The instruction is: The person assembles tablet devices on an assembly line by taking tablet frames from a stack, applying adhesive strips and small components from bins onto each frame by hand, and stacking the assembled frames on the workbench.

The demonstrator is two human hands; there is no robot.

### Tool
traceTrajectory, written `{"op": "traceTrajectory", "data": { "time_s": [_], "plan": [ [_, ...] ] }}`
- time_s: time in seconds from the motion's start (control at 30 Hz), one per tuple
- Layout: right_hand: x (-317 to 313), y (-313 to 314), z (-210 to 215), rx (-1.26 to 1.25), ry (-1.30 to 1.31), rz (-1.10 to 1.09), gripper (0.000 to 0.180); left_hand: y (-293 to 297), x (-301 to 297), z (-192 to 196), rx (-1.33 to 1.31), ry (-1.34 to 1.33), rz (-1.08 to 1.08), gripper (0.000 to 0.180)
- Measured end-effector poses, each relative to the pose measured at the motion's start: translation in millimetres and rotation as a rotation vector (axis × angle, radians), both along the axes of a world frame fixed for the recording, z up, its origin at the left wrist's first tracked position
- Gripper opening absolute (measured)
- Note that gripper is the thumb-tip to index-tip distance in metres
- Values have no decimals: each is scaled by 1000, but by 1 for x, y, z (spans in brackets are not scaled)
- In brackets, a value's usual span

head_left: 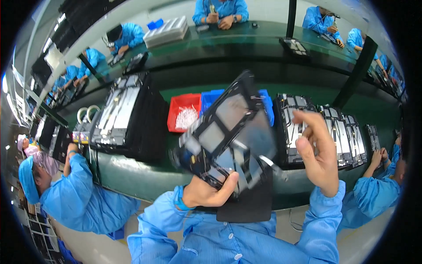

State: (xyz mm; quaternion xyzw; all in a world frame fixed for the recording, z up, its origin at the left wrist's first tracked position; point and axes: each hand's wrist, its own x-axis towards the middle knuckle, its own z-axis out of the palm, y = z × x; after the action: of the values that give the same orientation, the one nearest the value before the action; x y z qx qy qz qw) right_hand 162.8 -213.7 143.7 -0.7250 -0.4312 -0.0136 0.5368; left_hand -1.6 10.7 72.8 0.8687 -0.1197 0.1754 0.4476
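Note:
My left hand (pixel 209 192) grips the lower edge of a flat black device frame (pixel 226 127), its thumb on the near face. The frame is tilted and blurred by motion; silver panels resembling battery cells sit in it, and a pale strip (pixel 269 163) juts from its right side. To the right of the frame, my right hand (pixel 317 154) is raised with thumb and index finger apart, nothing visible between them. Behind that hand stands a stack of similar frames (pixel 290 132). A black mat (pixel 246 204) lies below the held frame at the bench edge.
A red bin (pixel 179 108) of small white pieces stands beyond the frame, beside a partly hidden blue bin (pixel 211 96). At left rises a tall stack of device frames (pixel 118 112); more frames (pixel 336 132) stand at right. Co-workers in blue sit at both sides and across the green bench (pixel 132 169).

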Motion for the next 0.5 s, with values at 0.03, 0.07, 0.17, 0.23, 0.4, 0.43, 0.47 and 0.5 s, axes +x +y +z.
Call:
{"op": "traceTrajectory", "data": {
  "time_s": [0.03, 0.07, 0.17, 0.23, 0.4, 0.43, 0.47, 0.5],
  "plan": [
    [1, -11, -14, -110, 51, 56, 46, -11, 4, 13, -221, -35, -42, 16],
    [-3, -20, -29, -206, -26, 124, 43, -20, 6, 19, -437, -68, -71, 18],
    [-41, -37, -84, -68, 435, -15, 40, -14, -2, 4, -799, 542, -15, 41],
    [-61, -52, -110, -27, 593, -152, 40, -15, 1, -8, -832, 767, 98, 57],
    [-79, -37, -140, -42, 663, -255, 40, -26, -23, -42, -489, 437, 333, 67],
    [-78, -40, -151, -47, 596, -241, 39, -24, -23, -43, -323, 395, 367, 66],
    [-78, -37, -150, -44, 596, -246, 39, -24, -24, -46, -321, 396, 362, 66],
    [-77, -31, -147, -81, 543, -240, 39, -23, -25, -50, -240, 378, 387, 65]
  ]
}}
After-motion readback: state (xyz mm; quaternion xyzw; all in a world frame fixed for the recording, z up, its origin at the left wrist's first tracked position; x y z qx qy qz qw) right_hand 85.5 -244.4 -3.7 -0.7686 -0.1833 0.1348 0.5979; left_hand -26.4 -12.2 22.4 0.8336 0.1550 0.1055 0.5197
